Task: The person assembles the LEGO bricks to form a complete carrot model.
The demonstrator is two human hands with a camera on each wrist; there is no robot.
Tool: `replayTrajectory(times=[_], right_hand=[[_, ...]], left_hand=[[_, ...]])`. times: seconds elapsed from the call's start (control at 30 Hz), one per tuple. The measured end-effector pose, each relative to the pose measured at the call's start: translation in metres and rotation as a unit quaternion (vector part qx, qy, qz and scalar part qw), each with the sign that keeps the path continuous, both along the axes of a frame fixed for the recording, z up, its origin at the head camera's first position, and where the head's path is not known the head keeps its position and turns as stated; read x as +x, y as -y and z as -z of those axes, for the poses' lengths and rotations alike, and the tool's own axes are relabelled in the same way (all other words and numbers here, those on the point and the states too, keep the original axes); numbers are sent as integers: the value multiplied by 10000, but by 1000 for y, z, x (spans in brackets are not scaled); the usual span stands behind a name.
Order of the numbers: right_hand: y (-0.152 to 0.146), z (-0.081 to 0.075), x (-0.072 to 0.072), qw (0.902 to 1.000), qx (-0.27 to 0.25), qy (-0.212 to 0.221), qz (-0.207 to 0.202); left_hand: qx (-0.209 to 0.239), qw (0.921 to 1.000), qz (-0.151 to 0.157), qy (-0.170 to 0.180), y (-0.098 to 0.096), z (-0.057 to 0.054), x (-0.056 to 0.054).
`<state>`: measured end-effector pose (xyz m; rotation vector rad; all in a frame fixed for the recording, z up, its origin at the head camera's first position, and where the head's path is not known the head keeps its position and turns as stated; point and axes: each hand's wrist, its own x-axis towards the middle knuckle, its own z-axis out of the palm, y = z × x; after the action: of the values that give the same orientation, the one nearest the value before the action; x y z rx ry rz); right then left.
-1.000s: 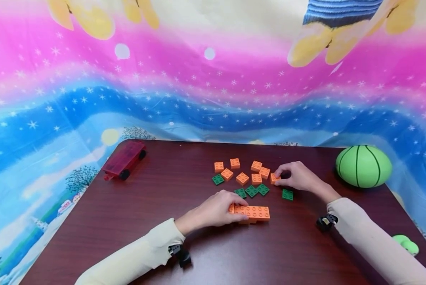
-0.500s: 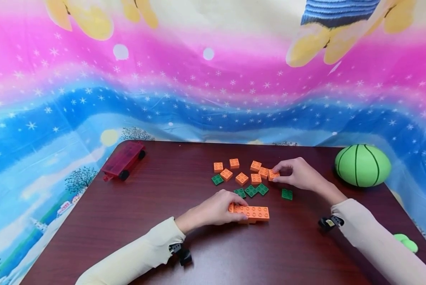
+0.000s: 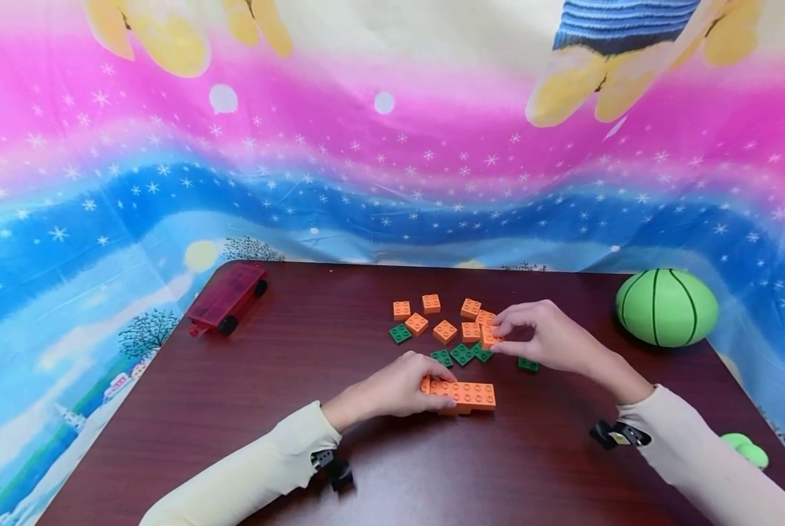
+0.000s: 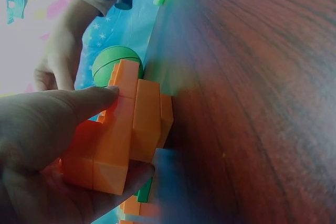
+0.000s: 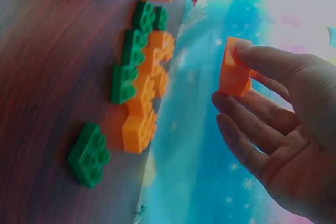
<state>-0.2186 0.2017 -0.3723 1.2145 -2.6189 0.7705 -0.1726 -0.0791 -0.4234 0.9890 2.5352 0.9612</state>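
Note:
My left hand (image 3: 395,387) grips the left end of an orange brick assembly (image 3: 476,395), low at the table's middle. In the left wrist view, the thumb presses one side of the stepped orange bricks (image 4: 146,114) and the fingers wrap beneath. Up and to the right, my right hand (image 3: 550,337) pinches a single orange two-by-two brick (image 3: 488,337) between thumb and fingertips. The right wrist view has this brick (image 5: 231,74) raised off the table, studs facing the palm. Close by lie loose orange bricks (image 3: 445,332) and flat green bricks (image 3: 461,355).
A translucent red toy car (image 3: 228,298) stands at the back left. At the back right sits a green ball with black lines (image 3: 668,307). A small light-green toy (image 3: 745,450) lies by the right edge, partly behind the right sleeve. A patterned cloth (image 3: 366,204) hangs behind the table (image 3: 313,321).
My right hand has picked an orange brick up from the right end of the loose group and brought it slightly left and toward me. The left hand has stayed on the assembly.

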Motion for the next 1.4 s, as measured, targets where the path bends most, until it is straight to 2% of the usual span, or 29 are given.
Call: replayTrajectory(times=[0.13,0.33,0.83,1.17,1.4], right_hand=[[5,-5,12,9999,-38,-62,-155],[9,-8,24,9995,-92,82,-281],[11,-10,35,9996,-109,-36,-243],[6,9,48,9995,-54,212,-248],[9,21,50,9985,-32,339,-420]], left_hand=[[-24,10000,-14,40,1,1,-1],[-50,10000,-21,9,2,1,0],[-54,10000,-55,49,5,-3,-2],[-93,9999,-9,123,-1,-1,0],[-69,9999,-36,84,0,1,-1]])
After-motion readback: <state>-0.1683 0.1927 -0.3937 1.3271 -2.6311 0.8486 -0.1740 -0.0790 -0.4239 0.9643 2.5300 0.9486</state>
